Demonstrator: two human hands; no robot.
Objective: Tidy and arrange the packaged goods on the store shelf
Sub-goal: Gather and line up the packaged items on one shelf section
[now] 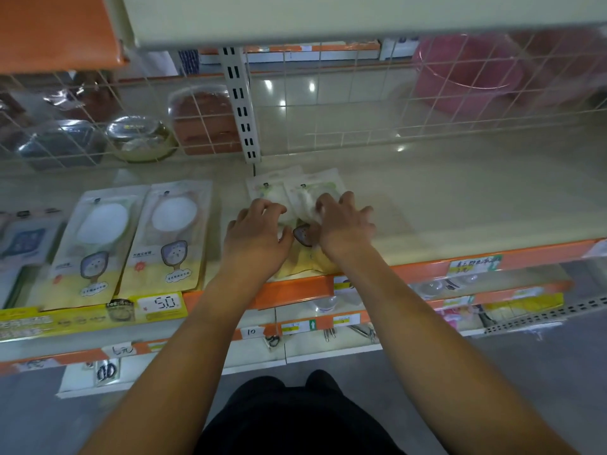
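Two white-and-yellow flat packets (297, 195) lie side by side on the cream shelf (460, 205), near its middle. My left hand (256, 234) rests on the left packet with curled fingers on its face. My right hand (341, 221) lies over the right packet, fingertips bent onto its upper part. The hands hide most of both packets. Two matching packets, one (95, 244) beside the other (169, 234), lie flat further left on the same shelf.
A wire mesh back (361, 103) closes the shelf behind; a slotted upright (241, 103) stands in it. Bowls and boxes sit beyond the mesh at left. An orange price rail (427, 267) edges the front. Lower shelves hold small hanging goods.
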